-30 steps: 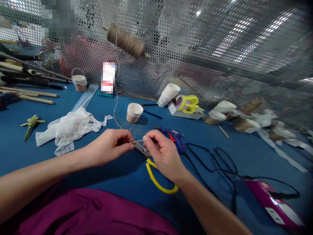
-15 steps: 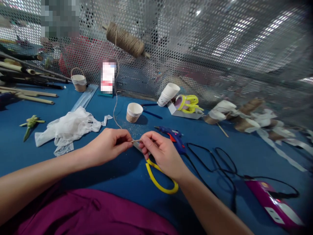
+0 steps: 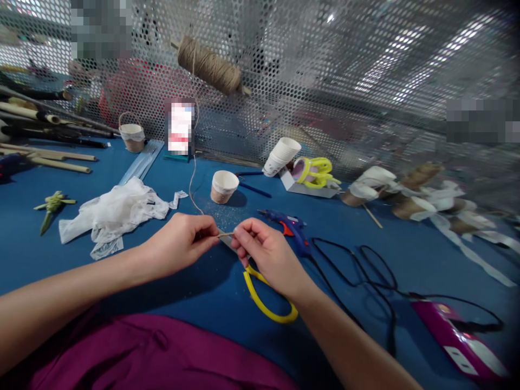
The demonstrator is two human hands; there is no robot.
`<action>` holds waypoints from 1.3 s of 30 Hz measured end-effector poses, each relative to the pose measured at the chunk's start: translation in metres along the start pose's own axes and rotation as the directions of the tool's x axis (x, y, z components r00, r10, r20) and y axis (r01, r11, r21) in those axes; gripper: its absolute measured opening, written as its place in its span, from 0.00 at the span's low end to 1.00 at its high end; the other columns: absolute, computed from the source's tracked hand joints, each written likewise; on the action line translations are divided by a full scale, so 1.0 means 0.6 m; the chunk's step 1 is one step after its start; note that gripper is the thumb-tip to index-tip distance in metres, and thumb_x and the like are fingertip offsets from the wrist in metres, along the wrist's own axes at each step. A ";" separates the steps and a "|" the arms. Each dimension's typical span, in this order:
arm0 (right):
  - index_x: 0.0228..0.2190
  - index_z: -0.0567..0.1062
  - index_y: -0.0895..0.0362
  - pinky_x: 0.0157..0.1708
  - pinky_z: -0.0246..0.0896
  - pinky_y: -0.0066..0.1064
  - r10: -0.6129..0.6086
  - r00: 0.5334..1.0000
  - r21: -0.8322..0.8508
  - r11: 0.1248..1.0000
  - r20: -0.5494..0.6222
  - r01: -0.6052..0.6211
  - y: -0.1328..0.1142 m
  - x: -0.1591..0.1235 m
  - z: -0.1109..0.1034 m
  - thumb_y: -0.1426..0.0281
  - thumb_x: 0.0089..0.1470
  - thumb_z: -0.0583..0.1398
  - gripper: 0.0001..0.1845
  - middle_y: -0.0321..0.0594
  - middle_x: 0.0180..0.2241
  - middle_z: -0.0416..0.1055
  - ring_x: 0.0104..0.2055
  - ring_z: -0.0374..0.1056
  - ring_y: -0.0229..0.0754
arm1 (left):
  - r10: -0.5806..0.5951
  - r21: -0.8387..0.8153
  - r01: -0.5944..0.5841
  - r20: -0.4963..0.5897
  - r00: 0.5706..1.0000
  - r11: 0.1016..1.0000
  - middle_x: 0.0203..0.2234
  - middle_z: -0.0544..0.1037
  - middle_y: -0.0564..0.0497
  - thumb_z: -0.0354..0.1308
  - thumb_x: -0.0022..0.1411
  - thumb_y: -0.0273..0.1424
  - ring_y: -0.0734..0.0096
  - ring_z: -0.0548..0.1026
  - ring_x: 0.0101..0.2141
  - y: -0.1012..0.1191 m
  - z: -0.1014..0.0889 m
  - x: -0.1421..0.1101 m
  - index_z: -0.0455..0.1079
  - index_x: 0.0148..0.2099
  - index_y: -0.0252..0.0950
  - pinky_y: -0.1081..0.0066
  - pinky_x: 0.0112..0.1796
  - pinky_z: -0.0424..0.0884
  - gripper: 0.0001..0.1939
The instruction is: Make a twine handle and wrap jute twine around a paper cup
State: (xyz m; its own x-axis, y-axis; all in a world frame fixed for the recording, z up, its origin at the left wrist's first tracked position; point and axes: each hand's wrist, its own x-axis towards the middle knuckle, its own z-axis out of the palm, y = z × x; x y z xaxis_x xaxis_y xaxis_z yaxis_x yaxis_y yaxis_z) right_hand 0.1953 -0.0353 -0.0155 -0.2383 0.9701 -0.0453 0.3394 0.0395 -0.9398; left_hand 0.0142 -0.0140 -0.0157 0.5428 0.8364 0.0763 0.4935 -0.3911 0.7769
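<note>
A short stretch of brown twine [image 3: 226,234] runs between my two hands, pinched at both sides. My left hand [image 3: 190,238] closes finger and thumb on it, and the strand trails behind that hand toward the spool of twine [image 3: 209,66] on the mesh. The other side is held in the fingertips of my right hand [image 3: 264,252]. Beneath my right hand lies a pair of scissors with yellow handles [image 3: 266,309], the blades partly hidden. Just beyond the hands a paper cup wrapped in twine and lace [image 3: 223,188] stands upright.
A blue glue gun [image 3: 292,227] lies right of my hands, its black cord reaching a purple power strip [image 3: 455,336]. White lace [image 3: 125,214] is heaped at left. Stacked paper cups [image 3: 282,156] and a phone [image 3: 181,127] stand at the back, before the metal mesh.
Both hands keep their pinch on the twine and have hardly moved. The whole view has shifted very slightly.
</note>
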 end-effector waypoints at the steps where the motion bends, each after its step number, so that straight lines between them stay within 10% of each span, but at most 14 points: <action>1: 0.25 0.63 0.56 0.20 0.55 0.26 -0.041 0.999 -0.072 0.997 -0.023 0.040 0.000 -0.001 0.001 0.61 0.55 0.52 0.13 0.32 0.22 0.63 0.20 0.58 0.32 | -0.008 -0.010 0.008 0.013 1.000 1.000 0.18 0.66 0.57 0.51 0.56 0.29 0.79 0.60 0.20 0.001 0.000 -0.001 0.66 0.29 0.32 0.79 0.22 0.56 0.06; 8: 0.20 0.56 0.54 0.23 0.48 0.28 -0.398 0.916 -0.517 0.795 -0.051 0.317 0.004 -0.003 0.004 0.69 0.57 0.47 0.15 0.31 0.18 0.55 0.21 0.52 0.34 | -0.007 -0.027 0.009 0.091 0.996 1.000 0.19 0.68 0.55 0.47 0.60 0.30 0.78 0.62 0.21 0.006 0.003 -0.004 0.68 0.30 0.32 0.78 0.24 0.58 0.11; 15: 0.17 0.54 0.54 0.21 0.47 0.28 -0.360 0.932 -0.491 0.820 -0.044 0.294 0.006 -0.002 0.000 0.65 0.58 0.48 0.19 0.30 0.16 0.53 0.19 0.50 0.32 | 0.016 -0.059 -0.011 0.100 0.995 0.998 0.20 0.70 0.55 0.47 0.60 0.30 0.77 0.65 0.22 0.008 0.001 -0.005 0.67 0.34 0.33 0.77 0.26 0.60 0.09; 24: 0.33 0.69 0.57 0.21 0.60 0.25 -0.094 0.991 0.057 0.993 -0.094 0.100 -0.003 -0.002 -0.004 0.56 0.56 0.50 0.17 0.36 0.25 0.66 0.23 0.62 0.33 | 0.002 -0.224 0.027 0.128 0.992 0.974 0.19 0.68 0.57 0.47 0.60 0.32 0.79 0.62 0.21 0.008 -0.010 0.000 0.64 0.28 0.34 0.77 0.25 0.59 0.11; 34: 0.22 0.61 0.55 0.25 0.53 0.28 -0.440 0.890 -0.467 0.816 -0.120 0.340 0.006 -0.006 0.005 0.69 0.56 0.51 0.11 0.32 0.20 0.58 0.23 0.56 0.34 | -0.068 -0.327 0.150 0.249 0.966 0.933 0.19 0.69 0.57 0.47 0.60 0.33 0.83 0.59 0.16 0.011 -0.002 0.000 0.63 0.30 0.33 0.80 0.18 0.56 0.11; 39: 0.17 0.56 0.55 0.22 0.50 0.28 -0.383 0.917 -0.470 0.833 -0.114 0.290 0.008 -0.005 0.003 0.63 0.58 0.48 0.19 0.31 0.17 0.53 0.20 0.52 0.33 | -0.085 -0.346 0.184 0.280 0.956 0.920 0.18 0.68 0.57 0.47 0.61 0.33 0.83 0.59 0.16 0.012 0.000 -0.001 0.65 0.32 0.32 0.81 0.17 0.55 0.11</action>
State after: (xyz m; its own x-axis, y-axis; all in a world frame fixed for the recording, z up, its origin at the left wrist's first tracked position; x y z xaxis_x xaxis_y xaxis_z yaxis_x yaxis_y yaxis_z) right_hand 0.1960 -0.0382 -0.0205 -0.2450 0.9014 0.3571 0.6419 0.4268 -0.6371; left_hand 0.0175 -0.0170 -0.0102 0.6674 0.7254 -0.1686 0.3182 -0.0731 0.9452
